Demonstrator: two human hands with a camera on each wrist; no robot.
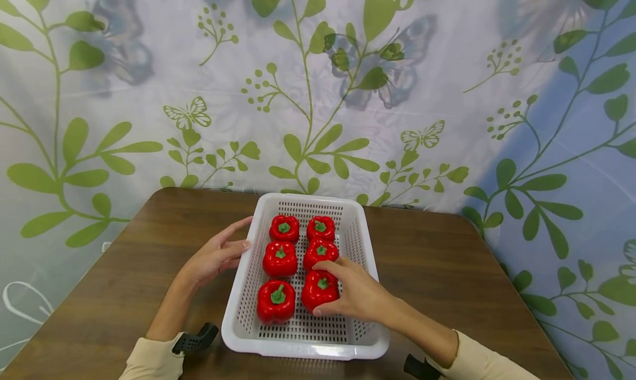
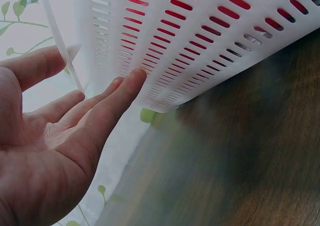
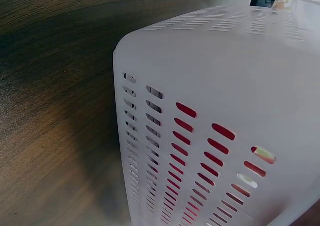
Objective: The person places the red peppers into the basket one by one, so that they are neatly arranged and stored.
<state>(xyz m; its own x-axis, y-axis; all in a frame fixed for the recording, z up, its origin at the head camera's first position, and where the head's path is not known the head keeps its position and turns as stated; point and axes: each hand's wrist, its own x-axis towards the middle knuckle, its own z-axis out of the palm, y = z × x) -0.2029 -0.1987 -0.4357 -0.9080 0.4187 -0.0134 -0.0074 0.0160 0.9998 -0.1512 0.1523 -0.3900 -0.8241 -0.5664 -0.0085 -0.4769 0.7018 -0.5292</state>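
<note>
A white perforated basket [image 1: 305, 348] holds several red bell peppers with green stems, set in two columns. My right hand [image 1: 360, 291] reaches over the basket's right rim and grips the front pepper of the right column [image 1: 318, 291], thumb on its near side and fingers at its far side. Along the left rim, my left hand [image 1: 218, 256] touches the basket with its fingers extended. In the left wrist view, the fingertips [image 2: 136, 77] lie against the slotted outer wall. Only the basket's side [image 3: 200, 70] shows in the right wrist view; that hand's grip is hidden there.
The basket stands on a dark brown wooden table [image 1: 427, 247]. Behind it hangs a pale curtain [image 1: 278, 115] printed with green leaves and butterflies. Other peppers in the basket include a front left one [image 1: 275, 308] and a middle right one [image 1: 313, 248].
</note>
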